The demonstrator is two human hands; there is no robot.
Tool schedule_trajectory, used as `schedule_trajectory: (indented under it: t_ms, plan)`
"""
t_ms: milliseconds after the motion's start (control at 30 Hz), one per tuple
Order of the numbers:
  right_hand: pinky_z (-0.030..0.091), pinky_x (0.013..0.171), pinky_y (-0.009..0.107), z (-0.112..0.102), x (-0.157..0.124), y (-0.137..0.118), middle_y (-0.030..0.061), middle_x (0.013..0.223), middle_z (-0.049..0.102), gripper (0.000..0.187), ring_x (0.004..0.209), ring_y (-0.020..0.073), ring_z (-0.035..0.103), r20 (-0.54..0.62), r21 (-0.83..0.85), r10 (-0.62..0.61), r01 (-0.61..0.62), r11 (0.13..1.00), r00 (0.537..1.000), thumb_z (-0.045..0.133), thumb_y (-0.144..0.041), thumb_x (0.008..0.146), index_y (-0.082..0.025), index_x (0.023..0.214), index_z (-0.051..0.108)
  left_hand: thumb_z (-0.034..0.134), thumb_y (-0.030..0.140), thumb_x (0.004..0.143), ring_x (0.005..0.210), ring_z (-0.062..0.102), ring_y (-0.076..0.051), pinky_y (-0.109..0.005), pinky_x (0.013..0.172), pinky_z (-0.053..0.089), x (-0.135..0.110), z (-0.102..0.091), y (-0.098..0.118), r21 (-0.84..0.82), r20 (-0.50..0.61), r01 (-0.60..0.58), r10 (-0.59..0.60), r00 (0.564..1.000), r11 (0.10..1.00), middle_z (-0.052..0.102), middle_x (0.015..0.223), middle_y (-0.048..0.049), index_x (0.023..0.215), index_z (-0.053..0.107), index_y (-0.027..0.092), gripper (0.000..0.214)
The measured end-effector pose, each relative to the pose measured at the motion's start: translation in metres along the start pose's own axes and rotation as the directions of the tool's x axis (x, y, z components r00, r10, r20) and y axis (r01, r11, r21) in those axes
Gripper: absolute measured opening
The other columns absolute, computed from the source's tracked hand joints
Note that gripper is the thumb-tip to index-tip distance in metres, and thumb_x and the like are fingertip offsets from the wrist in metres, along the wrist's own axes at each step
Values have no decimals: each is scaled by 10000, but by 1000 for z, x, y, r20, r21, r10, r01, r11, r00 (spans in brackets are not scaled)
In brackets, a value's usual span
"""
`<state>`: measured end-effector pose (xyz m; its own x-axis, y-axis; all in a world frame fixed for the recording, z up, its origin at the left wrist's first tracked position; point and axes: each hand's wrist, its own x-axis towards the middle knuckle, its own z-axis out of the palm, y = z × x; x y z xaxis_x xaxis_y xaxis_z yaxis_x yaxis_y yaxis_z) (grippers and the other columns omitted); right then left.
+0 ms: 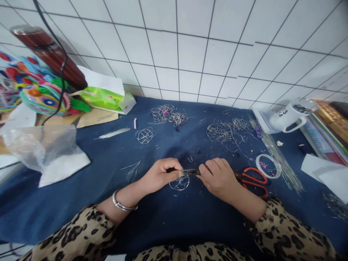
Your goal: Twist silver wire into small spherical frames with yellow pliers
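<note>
My left hand (160,175) pinches a thin wire ring (179,189) strung with small pink beads, which hangs below the fingertips. Closed around a pair of dark pliers (192,171), my right hand (219,178) covers their handles. The plier jaws point left and meet the wire at my left fingertips; whether they grip it is too small to tell. A short curved wire scrap (190,159) lies just beyond the pliers. To the left of my left hand are several straight wire pieces (132,170).
Red-handled scissors (254,175), a shallow white dish (269,166) with pink beads, and long wires (282,159) lie right. Wire tangles (227,129) and a round wire shape (146,135) sit farther back. A mug (290,116) stands back right, a plastic bag (43,148) left.
</note>
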<state>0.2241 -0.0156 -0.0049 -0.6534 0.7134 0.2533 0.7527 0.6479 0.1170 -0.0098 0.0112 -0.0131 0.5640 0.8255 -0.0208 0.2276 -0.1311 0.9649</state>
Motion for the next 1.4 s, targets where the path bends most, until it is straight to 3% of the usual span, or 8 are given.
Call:
schedule_trajectory:
  t_ms: [233,400,633,1400]
  plan:
    - [333,673,331,8,-1,-5,59,772,523,259,743,184,431,61,151,53,-61,987,997,395,-349,897,-157,921,567,562,194,813,634,495,-105,-237,610,396,1,2,0,23,-7,-6,6,1000,1000,559,705,-25,730,604,108,127]
    - [377,706,288,13,-3,-9,44,777,536,226,758,163,467,116,353,129,-162,921,985,421,-342,892,-159,850,546,571,225,816,652,504,-108,-236,619,403,2,2,0,8,-27,-11,11,1000,1000,564,724,-29,758,608,110,134]
    - [398,700,259,14,-3,-11,34,778,548,234,752,147,503,190,490,187,-258,833,964,417,-363,893,-172,843,542,550,235,835,678,514,-109,-238,641,408,2,2,-1,9,-14,-36,36,999,999,572,765,-33,818,616,118,135]
    - [385,607,243,2,-3,-25,14,730,535,180,664,134,499,252,496,309,-396,773,917,440,-318,877,-182,767,486,561,246,821,612,437,-92,-225,581,375,0,6,-3,-106,-72,21,-29,997,994,526,706,-13,756,576,111,150]
